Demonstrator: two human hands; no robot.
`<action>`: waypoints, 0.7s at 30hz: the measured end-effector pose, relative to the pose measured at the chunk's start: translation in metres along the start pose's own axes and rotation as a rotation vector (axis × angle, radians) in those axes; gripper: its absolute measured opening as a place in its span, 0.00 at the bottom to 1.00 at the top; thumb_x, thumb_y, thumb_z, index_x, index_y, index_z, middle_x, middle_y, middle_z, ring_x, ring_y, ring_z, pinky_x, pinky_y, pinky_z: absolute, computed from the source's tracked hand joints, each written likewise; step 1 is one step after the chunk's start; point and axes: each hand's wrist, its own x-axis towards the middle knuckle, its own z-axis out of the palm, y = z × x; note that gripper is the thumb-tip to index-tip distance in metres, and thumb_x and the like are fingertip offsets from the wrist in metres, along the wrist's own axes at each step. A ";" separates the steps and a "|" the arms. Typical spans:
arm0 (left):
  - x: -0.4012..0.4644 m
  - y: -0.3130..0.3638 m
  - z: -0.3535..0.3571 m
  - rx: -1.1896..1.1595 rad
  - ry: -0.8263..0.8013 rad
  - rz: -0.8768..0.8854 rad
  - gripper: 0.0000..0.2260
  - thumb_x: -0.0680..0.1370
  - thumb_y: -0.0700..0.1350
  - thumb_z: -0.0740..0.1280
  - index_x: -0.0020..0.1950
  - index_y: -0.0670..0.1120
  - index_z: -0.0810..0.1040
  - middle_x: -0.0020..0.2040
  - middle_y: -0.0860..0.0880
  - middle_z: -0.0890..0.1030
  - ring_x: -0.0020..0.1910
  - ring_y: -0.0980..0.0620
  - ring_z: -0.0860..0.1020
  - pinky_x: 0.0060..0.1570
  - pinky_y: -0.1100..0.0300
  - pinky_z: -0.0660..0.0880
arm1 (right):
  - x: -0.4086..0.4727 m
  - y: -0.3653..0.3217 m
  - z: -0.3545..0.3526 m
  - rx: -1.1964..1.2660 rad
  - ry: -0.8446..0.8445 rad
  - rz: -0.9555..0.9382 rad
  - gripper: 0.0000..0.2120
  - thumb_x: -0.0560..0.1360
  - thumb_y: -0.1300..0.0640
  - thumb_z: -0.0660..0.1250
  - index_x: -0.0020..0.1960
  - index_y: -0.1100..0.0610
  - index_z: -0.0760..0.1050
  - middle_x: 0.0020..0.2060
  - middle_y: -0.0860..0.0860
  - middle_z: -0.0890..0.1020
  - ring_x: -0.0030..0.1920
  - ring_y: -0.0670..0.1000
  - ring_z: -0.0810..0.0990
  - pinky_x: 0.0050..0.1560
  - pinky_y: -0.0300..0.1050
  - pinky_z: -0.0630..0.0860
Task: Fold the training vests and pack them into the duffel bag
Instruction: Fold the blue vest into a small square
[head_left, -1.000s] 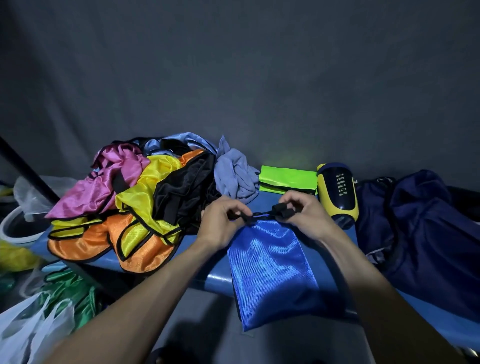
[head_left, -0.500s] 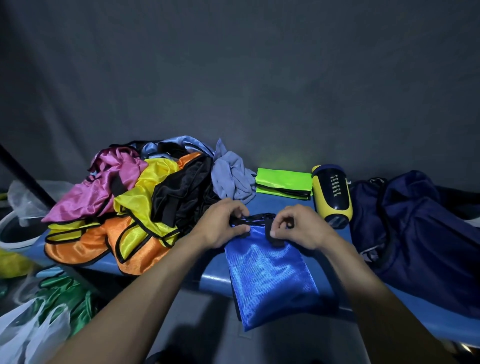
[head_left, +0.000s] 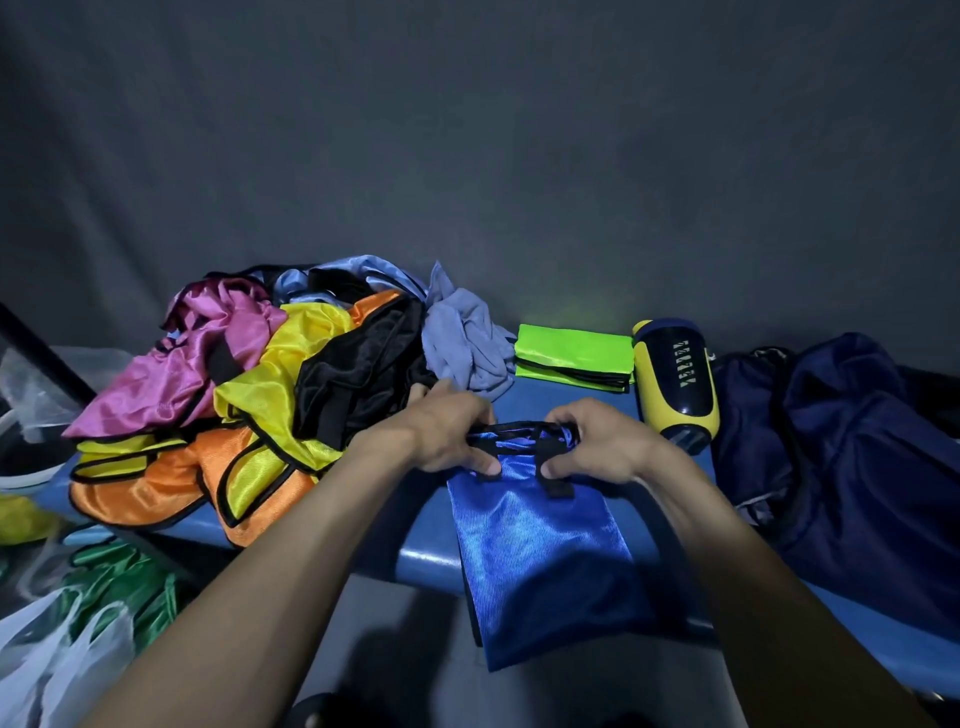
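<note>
Shiny blue vest (head_left: 540, 551), folded narrow, overhangs the tabletop (head_left: 550, 400) edge; left hand (head_left: 447, 436) and right hand (head_left: 597, 441) pinch its black-trimmed top. Crumpled vest pile (head_left: 249, 410) left, navy duffel bag (head_left: 852, 467) right.

The only lettering in view stands on the yellow-and-black bottle (head_left: 675, 379) lying on the worktop (head_left: 561, 405), between the folded green vest (head_left: 574, 356) and the dark blue duffel bag (head_left: 841, 467). It is a single row of pale block characters running along the bottle's black panel, but they are too small and blurred to read. Nothing else carries readable text, numbers or signs.
</note>
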 end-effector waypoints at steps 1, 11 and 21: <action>-0.001 0.001 -0.001 0.023 0.025 0.034 0.22 0.73 0.62 0.75 0.62 0.55 0.76 0.60 0.48 0.73 0.63 0.46 0.65 0.61 0.50 0.63 | -0.001 -0.002 0.000 -0.028 0.016 -0.014 0.09 0.70 0.61 0.78 0.46 0.56 0.80 0.39 0.51 0.85 0.37 0.48 0.80 0.44 0.45 0.77; -0.011 0.015 -0.014 0.193 0.468 0.262 0.12 0.74 0.52 0.73 0.55 0.50 0.77 0.52 0.51 0.78 0.56 0.47 0.74 0.47 0.53 0.62 | -0.014 0.003 -0.006 -0.141 0.409 -0.204 0.14 0.71 0.56 0.79 0.47 0.49 0.75 0.43 0.43 0.75 0.46 0.49 0.74 0.46 0.45 0.66; -0.015 0.036 0.010 0.264 0.629 0.343 0.15 0.71 0.38 0.71 0.54 0.48 0.73 0.49 0.48 0.75 0.48 0.42 0.73 0.41 0.52 0.60 | -0.044 0.004 0.012 0.066 0.498 -0.088 0.13 0.75 0.70 0.64 0.48 0.55 0.65 0.39 0.56 0.81 0.32 0.52 0.85 0.31 0.55 0.82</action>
